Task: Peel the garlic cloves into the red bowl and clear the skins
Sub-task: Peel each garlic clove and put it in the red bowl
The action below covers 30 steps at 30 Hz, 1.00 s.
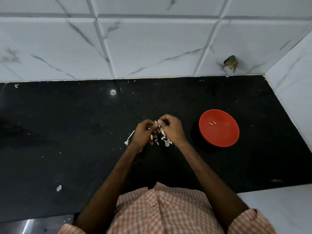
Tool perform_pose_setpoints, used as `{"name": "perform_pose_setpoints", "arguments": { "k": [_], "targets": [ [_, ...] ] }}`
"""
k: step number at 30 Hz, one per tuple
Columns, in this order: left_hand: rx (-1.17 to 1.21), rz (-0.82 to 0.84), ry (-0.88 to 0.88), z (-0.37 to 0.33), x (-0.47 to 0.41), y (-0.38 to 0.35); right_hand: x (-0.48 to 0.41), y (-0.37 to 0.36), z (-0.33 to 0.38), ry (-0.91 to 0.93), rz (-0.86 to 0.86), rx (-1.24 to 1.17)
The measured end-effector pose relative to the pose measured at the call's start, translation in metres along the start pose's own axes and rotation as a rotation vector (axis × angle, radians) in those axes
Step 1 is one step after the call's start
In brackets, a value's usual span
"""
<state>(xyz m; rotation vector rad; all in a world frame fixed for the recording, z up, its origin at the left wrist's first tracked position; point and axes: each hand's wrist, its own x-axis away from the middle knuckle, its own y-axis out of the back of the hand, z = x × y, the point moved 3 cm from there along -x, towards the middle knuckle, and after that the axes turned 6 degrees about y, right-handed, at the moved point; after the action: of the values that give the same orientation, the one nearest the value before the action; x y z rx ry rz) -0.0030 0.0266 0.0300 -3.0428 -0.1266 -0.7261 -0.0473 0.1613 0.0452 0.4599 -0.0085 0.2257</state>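
Black worktop (67, 132) carries red bowl (221, 134) right of centre, two peeled cloves (212, 122) inside. Left hand (143, 132) and right hand (172, 130) meet just left of bowl, fingers of both curled, pinching garlic clove (156, 122) between them (small, partly hidden). Loose skins (164, 141) piled on worktop beneath hands; dry stem (130, 137) just left.

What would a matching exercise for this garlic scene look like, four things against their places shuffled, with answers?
Things
1 peeled cloves
2 loose skins
3 garlic stalk
4 garlic clove

Places
A on the counter, left of the left hand
B pinched by the left hand and right hand
C inside the red bowl
D on the counter under both hands

Pairs: 1-C, 2-D, 3-A, 4-B
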Motion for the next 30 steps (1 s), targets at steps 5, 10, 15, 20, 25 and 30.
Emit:
{"name": "perform_pose_setpoints", "arguments": {
  "k": [5, 10, 15, 20, 25, 30],
  "targets": [
    [0.113, -0.012, -0.050, -0.004, 0.003, 0.002, 0.002, 0.000, -0.001, -0.028, 0.037, -0.126],
    [0.101, -0.067, -0.091, -0.003, 0.003, 0.007, 0.003, 0.001, -0.001, -0.054, 0.062, -0.257],
    [0.125, -0.101, -0.096, -0.004, 0.003, 0.007, 0.004, 0.000, -0.006, -0.061, -0.007, -0.201],
    [0.202, -0.156, -0.092, 0.002, 0.002, 0.007, 0.004, -0.001, -0.001, -0.020, 0.010, -0.107],
    [0.271, -0.266, -0.109, 0.004, 0.001, 0.009, 0.001, -0.005, 0.005, 0.098, 0.068, 0.056],
    [0.279, -0.342, -0.127, 0.003, -0.001, 0.021, 0.000, -0.006, 0.002, 0.156, 0.074, 0.217]
  ]
}}
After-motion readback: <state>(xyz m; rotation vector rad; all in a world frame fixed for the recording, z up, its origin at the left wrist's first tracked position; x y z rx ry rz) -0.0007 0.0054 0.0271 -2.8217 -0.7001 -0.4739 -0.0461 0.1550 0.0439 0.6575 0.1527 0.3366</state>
